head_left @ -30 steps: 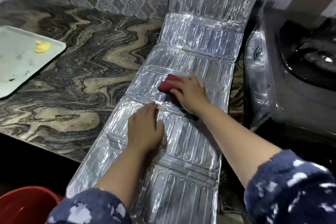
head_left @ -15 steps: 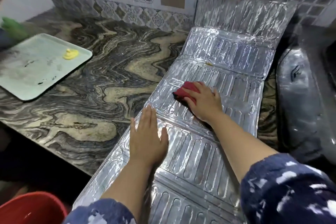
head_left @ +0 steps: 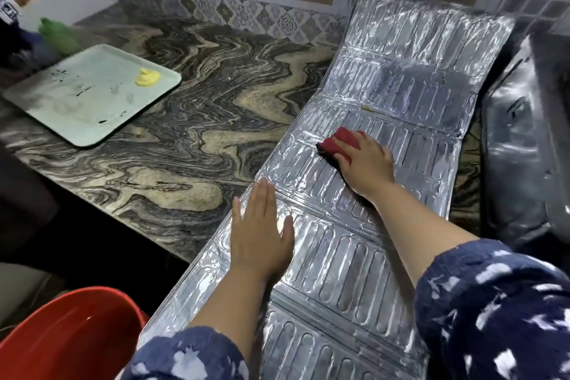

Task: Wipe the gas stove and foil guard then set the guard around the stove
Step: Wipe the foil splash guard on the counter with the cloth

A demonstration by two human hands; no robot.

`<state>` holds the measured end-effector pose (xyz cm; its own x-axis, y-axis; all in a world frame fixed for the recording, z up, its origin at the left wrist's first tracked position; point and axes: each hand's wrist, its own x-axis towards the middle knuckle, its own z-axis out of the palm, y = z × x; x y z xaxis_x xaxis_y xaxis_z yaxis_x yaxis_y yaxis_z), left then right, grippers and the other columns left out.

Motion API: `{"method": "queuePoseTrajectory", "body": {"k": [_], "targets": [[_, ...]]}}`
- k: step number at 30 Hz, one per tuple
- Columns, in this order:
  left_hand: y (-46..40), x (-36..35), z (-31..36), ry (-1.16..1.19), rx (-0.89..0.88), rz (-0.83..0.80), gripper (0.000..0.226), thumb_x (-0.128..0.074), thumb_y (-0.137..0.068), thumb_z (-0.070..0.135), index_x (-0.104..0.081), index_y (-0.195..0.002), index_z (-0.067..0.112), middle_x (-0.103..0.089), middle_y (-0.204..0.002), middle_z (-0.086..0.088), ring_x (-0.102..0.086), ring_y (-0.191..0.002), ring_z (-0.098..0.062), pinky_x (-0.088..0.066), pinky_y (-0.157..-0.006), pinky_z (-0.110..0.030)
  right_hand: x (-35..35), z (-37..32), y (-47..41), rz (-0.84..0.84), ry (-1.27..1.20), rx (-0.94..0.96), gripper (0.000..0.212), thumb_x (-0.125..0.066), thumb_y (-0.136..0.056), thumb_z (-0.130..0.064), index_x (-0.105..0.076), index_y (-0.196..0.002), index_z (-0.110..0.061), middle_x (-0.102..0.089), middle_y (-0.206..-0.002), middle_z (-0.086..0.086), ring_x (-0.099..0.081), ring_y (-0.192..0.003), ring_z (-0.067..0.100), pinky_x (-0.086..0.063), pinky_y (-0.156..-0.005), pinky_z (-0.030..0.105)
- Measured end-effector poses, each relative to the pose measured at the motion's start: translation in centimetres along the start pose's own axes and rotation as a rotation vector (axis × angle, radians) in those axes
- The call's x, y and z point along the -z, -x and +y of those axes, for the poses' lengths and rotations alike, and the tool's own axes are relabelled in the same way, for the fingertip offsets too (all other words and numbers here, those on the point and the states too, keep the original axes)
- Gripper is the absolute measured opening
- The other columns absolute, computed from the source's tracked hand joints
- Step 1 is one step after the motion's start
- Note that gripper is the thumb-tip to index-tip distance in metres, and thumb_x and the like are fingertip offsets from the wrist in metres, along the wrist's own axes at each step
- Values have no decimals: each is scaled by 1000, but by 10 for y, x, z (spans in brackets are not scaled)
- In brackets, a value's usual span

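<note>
The silver foil guard lies unfolded flat on the marbled counter, its far panel leaning up against the tiled wall. My left hand rests flat on a near panel, fingers spread, holding nothing. My right hand presses a red cloth onto a middle panel. The gas stove, dark and shiny, sits at the right edge, only partly in view.
A pale green tray with a yellow blob lies on the counter at the left. A green bottle and another person's sleeve are at the far left. A red bucket stands below the counter's front edge.
My view has swung left, so less of the stove shows and more of the tray. My right hand has slid the red cloth a little farther along the guard. The left hand stays flat.
</note>
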<state>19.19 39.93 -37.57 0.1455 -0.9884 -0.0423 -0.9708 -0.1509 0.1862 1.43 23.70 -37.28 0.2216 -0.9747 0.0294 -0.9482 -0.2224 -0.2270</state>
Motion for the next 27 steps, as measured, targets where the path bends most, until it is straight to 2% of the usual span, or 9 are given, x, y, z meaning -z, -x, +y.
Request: {"method": "queuePoseTrajectory", "body": {"k": [5, 8, 9, 11, 13, 14, 18, 22, 27], "targets": [[27, 1, -7, 1, 2, -12, 80, 8, -82, 50, 7, -152, 12, 14, -161, -2, 16, -147, -13, 12, -118, -45, 1, -15, 31, -11, -24, 39, 41, -33, -98, -45, -39, -139, -42, -31, -154, -3, -23, -143, 22, -14, -113, 46], [37, 1, -12, -27, -7, -20, 82, 10, -79, 50, 6, -152, 12, 13, -161, -3, 16, -147, -14, 11, -119, -46, 7, -40, 56, 71, -120, 195, 39, -37, -97, -44, -43, -135, -44, -38, -150, -9, -34, -136, 18, -18, -108, 41], [38, 2, -13, -23, -8, -12, 82, 7, -81, 50, 0, -153, 11, 7, -162, -4, 12, -148, -15, 11, -119, -46, 6, -54, 64, 60, -114, 296, 40, -35, -96, -47, -43, -135, -45, -38, -151, -10, -34, -137, 17, -17, -106, 38], [39, 1, -13, -11, -15, 20, 77, -5, -85, 48, -25, -148, 8, -23, -158, -9, -10, -148, -20, 7, -119, -47, -4, -81, 77, -24, -75, 494, 48, -23, -92, -52, -42, -136, -45, -33, -153, -11, -29, -141, 15, -12, -107, 37], [39, 0, -12, -10, -13, 45, 71, -15, -88, 46, -39, -141, 7, -42, -147, -11, -28, -142, -24, 1, -118, -50, -16, -97, 77, -104, -70, 529, 49, -22, -93, -52, -40, -137, -44, -29, -155, -10, -20, -145, 14, -8, -112, 43], [39, 0, -12, -3, -10, 51, 72, -15, -88, 47, -35, -144, 6, -38, -150, -11, -24, -144, -23, 2, -118, -49, -19, -97, 68, -114, -78, 496, 44, -26, -95, -49, -40, -138, -45, -27, -156, -10, -16, -146, 14, -5, -114, 46], [39, -1, -12, 44, 10, 63, 77, -6, -85, 50, -2, -153, 14, 6, -161, 1, 12, -147, -10, 16, -116, -40, -20, -80, 15, -95, -59, 323, 42, -34, -98, -45, -37, -139, -46, -24, -157, -8, -12, -147, 16, -2, -116, 54], [41, 1, -11, 53, 31, 66, 74, -6, -88, 50, 6, -152, 17, 14, -160, 4, 18, -146, -8, 13, -119, -42, -13, -55, -23, -76, -41, 145, 42, -36, -98, -42, -38, -140, -42, -25, -156, -3, -19, -145, 21, -9, -116, 52], [42, -2, -14, 40, 20, 60, 74, -4, -88, 50, 6, -152, 16, 15, -160, 3, 18, -146, -9, 15, -118, -42, -5, -60, 9, -34, -82, 223, 38, -39, -97, -41, -46, -134, -42, -39, -150, -6, -35, -136, 23, -25, -107, 47]]}}
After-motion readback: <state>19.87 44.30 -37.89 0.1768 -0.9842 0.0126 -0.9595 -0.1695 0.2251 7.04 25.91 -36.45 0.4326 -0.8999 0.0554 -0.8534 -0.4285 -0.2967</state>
